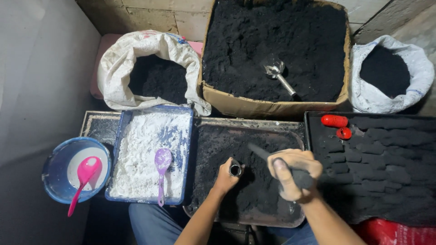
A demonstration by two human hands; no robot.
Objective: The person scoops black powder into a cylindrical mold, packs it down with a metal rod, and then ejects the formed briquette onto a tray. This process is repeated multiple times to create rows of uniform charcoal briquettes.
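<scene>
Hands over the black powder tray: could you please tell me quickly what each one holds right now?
Left hand: closed around a small metal tube.
Right hand: closed around a dark stick.

Both forearms come up from the near edge, bare to the elbow and angled inward toward each other. The left hand (pixel 225 176) is curled into a loose fist, thumb side up, wrist straight — fingers wrapped closed around something small. The right hand (pixel 293 174), a little to the right and level with it, is clenched tighter, knuckles turned upward and dusted black, its wrist bent slightly and the forearm running off toward the near right corner.
</scene>
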